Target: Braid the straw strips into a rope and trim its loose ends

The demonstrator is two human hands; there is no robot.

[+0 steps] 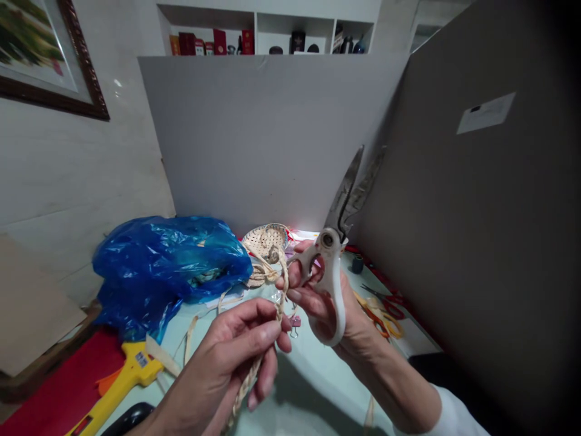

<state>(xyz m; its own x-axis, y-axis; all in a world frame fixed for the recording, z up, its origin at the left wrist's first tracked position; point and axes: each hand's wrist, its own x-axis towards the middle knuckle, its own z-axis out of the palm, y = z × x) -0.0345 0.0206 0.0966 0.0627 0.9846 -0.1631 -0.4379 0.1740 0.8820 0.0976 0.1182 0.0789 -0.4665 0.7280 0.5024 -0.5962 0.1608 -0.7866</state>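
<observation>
My left hand pinches a braided straw strip between thumb and fingers, low in the middle. The braid runs from below my palm up past the fingertips toward a small woven straw basket on the table. My right hand grips large white-handled scissors, fingers through the handle loops. Their dark blades are slightly parted and point up and to the right. The scissors sit just right of the braid's upper end.
A crumpled blue plastic bag lies at left on the pale green table. A yellow tool lies at lower left, orange and red scissors at right. Grey boards wall off the back and right.
</observation>
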